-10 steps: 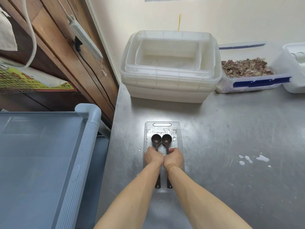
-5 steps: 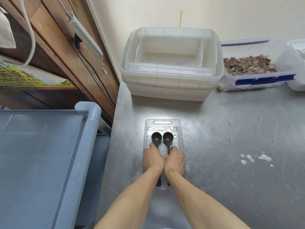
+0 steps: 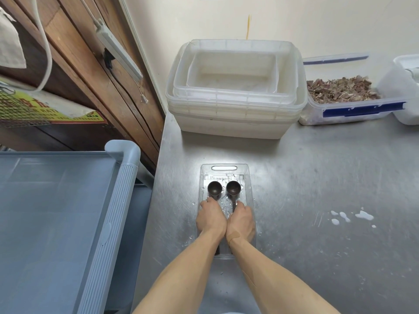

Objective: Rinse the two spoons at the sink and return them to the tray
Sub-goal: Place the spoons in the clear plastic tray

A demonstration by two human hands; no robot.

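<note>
- I have both hands down in the clear tray [image 3: 249, 177], which lies lengthwise on the steel counter [image 3: 317, 189] with its slotted handle end at 12 o'clock from my wrists.
- My left hand [image 3: 210, 219] curls over the handle of the left spoon [image 3: 214, 188]; my right hand [image 3: 240, 220] curls over the handle of the right spoon [image 3: 233, 188]. Both seem clamped on the handles, though my knuckles hide the fingertips.
- The two hands press side by side, touching, I judge because the tray is narrow and the spoons lie parallel within it.
- Both bowls face up toward 12 o'clock, just beside each other and near the tray's far wall.
- Water beads show in the tray and on the counter around it, so the spoons could be slippery; whether I am lifting them or setting them down, I cannot tell from this.
- Edges: the counter's left edge runs close at 9 o'clock, with a grey ribbed cart [image 3: 68, 211] beyond it.
- At 12 o'clock, well apart, sit the stacked white tubs [image 3: 234, 114]; at 1 to 2 o'clock a blue-latched box [image 3: 353, 109] of brown scraps.
- Open steel lies at 3 o'clock, apart from white spilled drops [image 3: 362, 215].
- No sink shows here.
</note>
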